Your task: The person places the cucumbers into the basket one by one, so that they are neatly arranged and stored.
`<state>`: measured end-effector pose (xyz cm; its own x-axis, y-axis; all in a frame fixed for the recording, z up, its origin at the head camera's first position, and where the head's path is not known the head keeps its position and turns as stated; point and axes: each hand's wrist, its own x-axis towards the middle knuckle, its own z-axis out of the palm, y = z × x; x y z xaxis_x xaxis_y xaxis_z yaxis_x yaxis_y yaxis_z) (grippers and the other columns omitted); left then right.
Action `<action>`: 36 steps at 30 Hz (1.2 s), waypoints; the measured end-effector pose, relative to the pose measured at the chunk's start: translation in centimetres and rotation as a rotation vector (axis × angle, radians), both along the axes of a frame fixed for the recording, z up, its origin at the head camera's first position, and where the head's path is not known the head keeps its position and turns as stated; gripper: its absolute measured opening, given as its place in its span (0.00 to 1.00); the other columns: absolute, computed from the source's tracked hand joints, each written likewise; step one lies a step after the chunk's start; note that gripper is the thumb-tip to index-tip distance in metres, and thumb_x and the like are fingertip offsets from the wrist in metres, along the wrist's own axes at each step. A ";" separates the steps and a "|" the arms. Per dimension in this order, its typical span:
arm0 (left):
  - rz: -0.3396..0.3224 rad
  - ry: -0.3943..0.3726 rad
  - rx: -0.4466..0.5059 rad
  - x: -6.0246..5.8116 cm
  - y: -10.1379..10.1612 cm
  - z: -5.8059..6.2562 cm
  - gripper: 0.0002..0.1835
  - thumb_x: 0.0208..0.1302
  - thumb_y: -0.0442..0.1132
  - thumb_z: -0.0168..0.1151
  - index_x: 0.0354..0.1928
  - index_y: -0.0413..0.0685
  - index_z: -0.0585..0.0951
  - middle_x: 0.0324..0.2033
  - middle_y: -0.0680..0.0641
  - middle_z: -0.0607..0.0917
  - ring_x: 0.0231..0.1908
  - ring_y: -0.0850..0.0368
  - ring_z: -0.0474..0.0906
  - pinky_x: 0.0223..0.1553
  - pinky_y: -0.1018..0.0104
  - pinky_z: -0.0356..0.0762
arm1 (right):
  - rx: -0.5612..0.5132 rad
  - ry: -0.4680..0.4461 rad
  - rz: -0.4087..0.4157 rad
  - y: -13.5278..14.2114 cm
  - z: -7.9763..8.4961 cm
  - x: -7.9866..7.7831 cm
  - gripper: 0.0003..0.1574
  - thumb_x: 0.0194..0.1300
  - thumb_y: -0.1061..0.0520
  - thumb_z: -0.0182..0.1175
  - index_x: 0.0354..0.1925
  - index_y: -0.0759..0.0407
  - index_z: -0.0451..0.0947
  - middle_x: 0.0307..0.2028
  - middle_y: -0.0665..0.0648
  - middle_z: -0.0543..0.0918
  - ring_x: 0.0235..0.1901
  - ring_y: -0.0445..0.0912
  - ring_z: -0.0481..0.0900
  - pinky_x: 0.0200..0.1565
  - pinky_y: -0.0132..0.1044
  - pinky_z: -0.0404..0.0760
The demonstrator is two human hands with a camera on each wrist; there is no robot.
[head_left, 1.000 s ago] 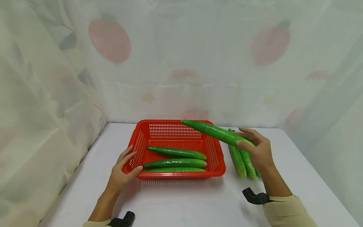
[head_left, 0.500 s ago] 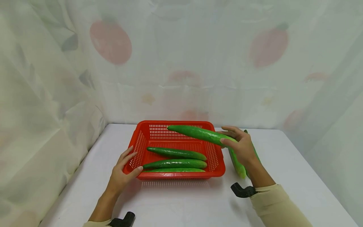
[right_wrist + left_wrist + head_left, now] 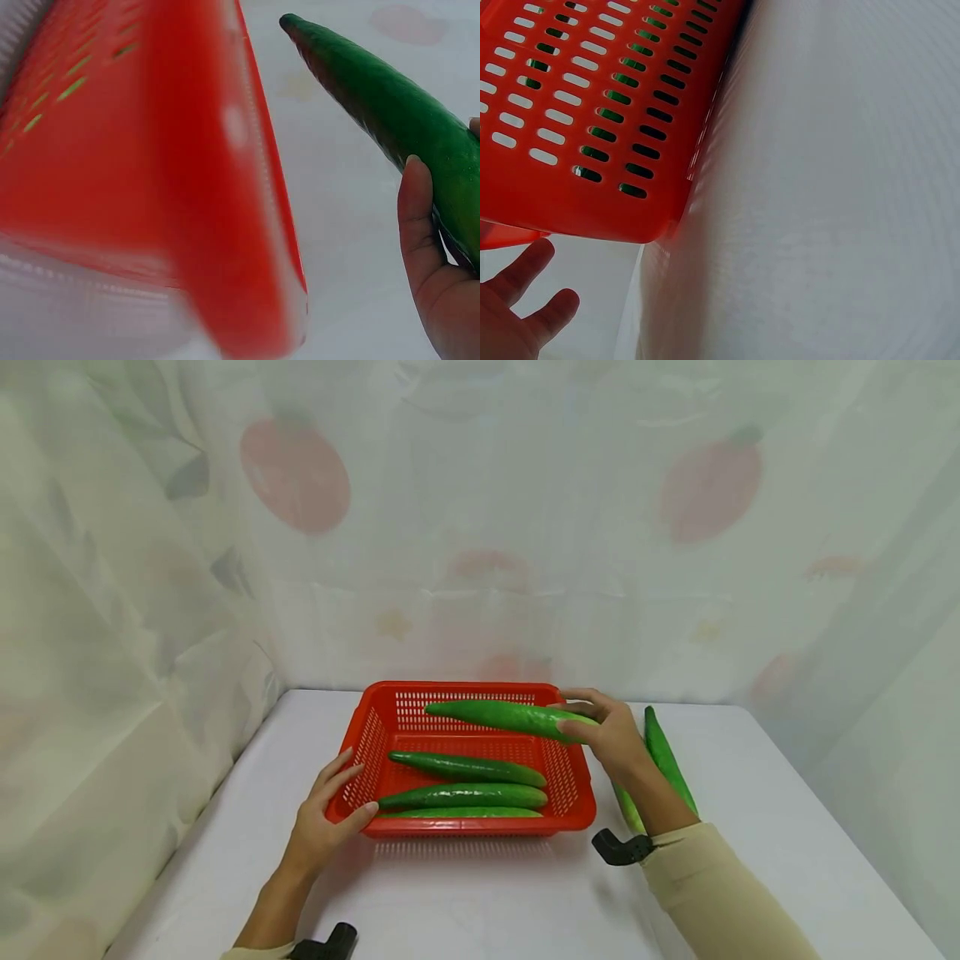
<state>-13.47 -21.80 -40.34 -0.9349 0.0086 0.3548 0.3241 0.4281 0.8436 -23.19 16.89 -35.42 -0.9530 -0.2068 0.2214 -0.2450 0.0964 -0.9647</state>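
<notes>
My right hand [image 3: 611,735] grips a cucumber [image 3: 495,714] by its paler end and holds it above the red basket [image 3: 465,825]. Its darker tip points left, over the back half of the basket. In the right wrist view the thumb presses against the side of this cucumber [image 3: 390,105]. Inside the basket several cucumbers lie side by side, among them a middle one [image 3: 465,795] and a rear one [image 3: 465,767]. At the basket's left front corner my left hand [image 3: 318,822] touches the rim with thumb and fingers spread; in the left wrist view two fingers stick out straight.
Right of the basket, partly behind my right arm, cucumbers lie on the white table [image 3: 480,902]; one cucumber [image 3: 667,760] shows clearly. Pale printed curtains [image 3: 480,527] hang behind the table and at its sides.
My right hand has carried the cucumber left and slightly down, from the basket's right side to above its inside. The cucumber has turned more level. My left hand stays put.
</notes>
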 end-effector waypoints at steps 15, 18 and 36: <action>0.006 0.004 -0.016 0.0 0.0 0.3 0.29 0.56 0.32 0.68 0.61 0.36 0.74 0.69 0.41 0.62 0.68 0.43 0.55 0.55 0.79 0.60 | -0.027 0.037 0.058 -1.9 1.6 -2.6 0.25 0.60 0.65 0.64 0.57 0.67 0.75 0.52 0.67 0.78 0.46 0.55 0.79 0.42 0.44 0.80; 0.004 0.007 -0.013 0.0 0.0 0.3 0.29 0.56 0.32 0.68 0.61 0.36 0.74 0.69 0.41 0.62 0.68 0.43 0.55 0.55 0.79 0.59 | -0.015 0.036 0.066 -2.3 1.7 -3.0 0.25 0.60 0.64 0.64 0.56 0.66 0.76 0.53 0.66 0.78 0.48 0.55 0.78 0.43 0.44 0.80; 0.004 -0.012 0.002 0.4 0.1 0.3 0.29 0.56 0.33 0.68 0.61 0.36 0.74 0.69 0.41 0.62 0.68 0.43 0.54 0.56 0.79 0.60 | 0.057 -0.054 0.100 -4.3 -0.4 -5.1 0.23 0.60 0.64 0.65 0.54 0.68 0.77 0.54 0.64 0.78 0.53 0.56 0.75 0.48 0.50 0.77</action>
<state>-13.03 -21.70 -40.05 -0.9391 0.0043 0.3437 0.3124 0.4279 0.8481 -28.27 12.54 -35.83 -0.9373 -0.3119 0.1554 -0.2038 0.1290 -0.9705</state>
